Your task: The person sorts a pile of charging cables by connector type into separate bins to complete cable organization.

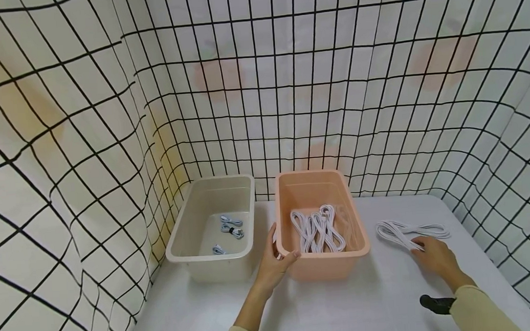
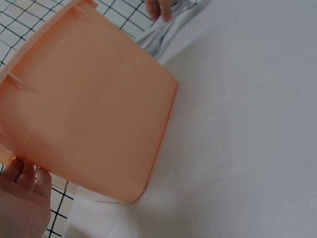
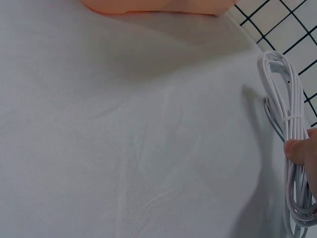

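Observation:
My left hand (image 1: pixel 272 267) holds the near left corner of a peach plastic bin (image 1: pixel 325 266), thumb at the front rim and fingers along the side. Inside that bin lie several coiled white cables (image 1: pixel 317 228). Off to the right, my right hand (image 1: pixel 435 260) pinches a tied bundle of white cable (image 1: pixel 391 231) between thumb and fingers. In the right wrist view this white bundle (image 3: pixel 290 109) stands tilted up, and its shadow falls on the cloth. Beyond the right hand, another white cable coil (image 1: pixel 431 231) lies on the table.
A cream bin (image 1: pixel 216 266) stands left of the peach one, with a few small light-coloured cable bundles (image 1: pixel 231 229) inside. Black netting (image 1: pixel 261 114) surrounds the white-covered table (image 1: pixel 340 314) at the back and sides.

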The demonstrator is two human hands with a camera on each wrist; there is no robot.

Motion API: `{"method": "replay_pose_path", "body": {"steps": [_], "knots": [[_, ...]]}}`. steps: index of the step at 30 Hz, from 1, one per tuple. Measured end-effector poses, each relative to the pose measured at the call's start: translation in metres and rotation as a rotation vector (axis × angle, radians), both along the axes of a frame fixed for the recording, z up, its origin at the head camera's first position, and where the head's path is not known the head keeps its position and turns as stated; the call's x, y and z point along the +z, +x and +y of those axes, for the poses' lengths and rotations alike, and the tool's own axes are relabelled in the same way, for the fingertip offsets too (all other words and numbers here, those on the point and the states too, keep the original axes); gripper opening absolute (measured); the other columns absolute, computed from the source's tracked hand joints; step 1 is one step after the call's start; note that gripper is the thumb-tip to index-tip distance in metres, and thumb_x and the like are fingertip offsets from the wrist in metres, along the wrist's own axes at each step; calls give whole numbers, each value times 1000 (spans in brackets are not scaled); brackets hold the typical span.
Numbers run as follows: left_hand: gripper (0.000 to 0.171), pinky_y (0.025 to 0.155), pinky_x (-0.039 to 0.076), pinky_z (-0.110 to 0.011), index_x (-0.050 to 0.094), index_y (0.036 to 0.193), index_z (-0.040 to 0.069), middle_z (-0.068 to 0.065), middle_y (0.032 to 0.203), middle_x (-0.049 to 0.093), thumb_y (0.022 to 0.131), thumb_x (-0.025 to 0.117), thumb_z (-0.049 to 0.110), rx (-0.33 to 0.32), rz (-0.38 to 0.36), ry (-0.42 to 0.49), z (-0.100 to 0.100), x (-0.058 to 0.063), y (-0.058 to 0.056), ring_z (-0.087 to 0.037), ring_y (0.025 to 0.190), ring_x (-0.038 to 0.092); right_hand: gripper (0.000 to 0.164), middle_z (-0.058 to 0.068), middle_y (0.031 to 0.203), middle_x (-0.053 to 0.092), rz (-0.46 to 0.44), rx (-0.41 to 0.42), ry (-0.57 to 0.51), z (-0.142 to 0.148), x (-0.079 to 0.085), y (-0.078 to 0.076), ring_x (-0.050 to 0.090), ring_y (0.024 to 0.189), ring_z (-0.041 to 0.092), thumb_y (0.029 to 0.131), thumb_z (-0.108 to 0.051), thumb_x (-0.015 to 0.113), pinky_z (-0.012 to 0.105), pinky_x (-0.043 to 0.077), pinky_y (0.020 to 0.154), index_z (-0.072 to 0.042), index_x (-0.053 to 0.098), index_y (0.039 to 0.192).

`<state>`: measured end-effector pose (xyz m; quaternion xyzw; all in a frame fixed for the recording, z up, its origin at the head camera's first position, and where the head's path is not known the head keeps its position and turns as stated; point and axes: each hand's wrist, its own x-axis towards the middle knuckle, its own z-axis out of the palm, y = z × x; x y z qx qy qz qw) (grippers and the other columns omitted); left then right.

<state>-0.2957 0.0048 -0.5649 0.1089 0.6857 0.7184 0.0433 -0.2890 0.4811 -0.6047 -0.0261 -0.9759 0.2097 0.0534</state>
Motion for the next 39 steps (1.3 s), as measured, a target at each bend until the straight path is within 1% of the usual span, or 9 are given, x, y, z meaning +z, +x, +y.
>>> {"method": "replay_pose_path", "body": {"steps": [5,12,14,19,24,27,33,36,39], "knots": [[100,104,46,-42,18,167,28,-20,156,43,91,82,17,4,4,-2,0,-1,0,-31,132,50,33,33,119,65,-13,-2,2,1,6,0,59,107,57,93,-11,72,67,47,78,9,67,118],[99,105,47,-44,19,166,30,-19,157,41,91,81,15,8,5,-17,1,-2,-1,-31,133,49,34,34,119,64,-2,7,22,2,15,1,58,107,59,92,-10,72,67,48,76,10,67,119],[99,105,47,-44,19,166,30,-19,157,41,91,81,15,10,5,-21,1,-1,0,-31,133,50,35,35,121,63,0,10,21,3,15,0,57,108,59,93,-10,72,68,47,78,11,66,120],[99,106,46,-46,19,166,30,-20,158,40,91,82,19,10,4,-31,1,0,0,-32,134,49,37,36,122,62,12,18,20,2,18,-1,57,110,58,93,-9,72,68,47,80,12,65,122],[100,108,44,-50,19,166,34,-21,162,34,90,84,28,7,1,-38,1,0,-1,-34,138,46,36,36,121,63,35,30,21,0,23,0,58,108,59,92,-9,72,67,48,78,11,66,122],[101,108,44,-50,18,166,33,-20,163,32,89,85,31,2,-1,-38,0,0,-1,-35,139,44,35,36,121,63,39,33,18,-2,26,0,58,108,58,93,-8,72,67,48,78,11,67,121],[102,106,46,-48,18,166,32,-18,161,35,89,84,28,0,2,-33,0,1,0,-33,137,46,33,35,118,64,72,42,11,-5,31,-2,59,107,56,93,-7,71,66,49,79,12,67,120],[101,104,48,-47,18,166,32,-19,160,36,90,84,26,1,5,-30,1,2,0,-33,136,47,31,33,113,66,92,48,12,-6,34,-3,61,103,54,93,-7,71,64,49,76,12,67,117],[101,103,49,-45,19,166,32,-19,160,37,90,84,25,3,3,-30,1,1,0,-33,135,48,30,31,110,67,87,44,12,-8,38,-4,61,99,51,92,-6,72,62,49,73,12,67,116]]}}
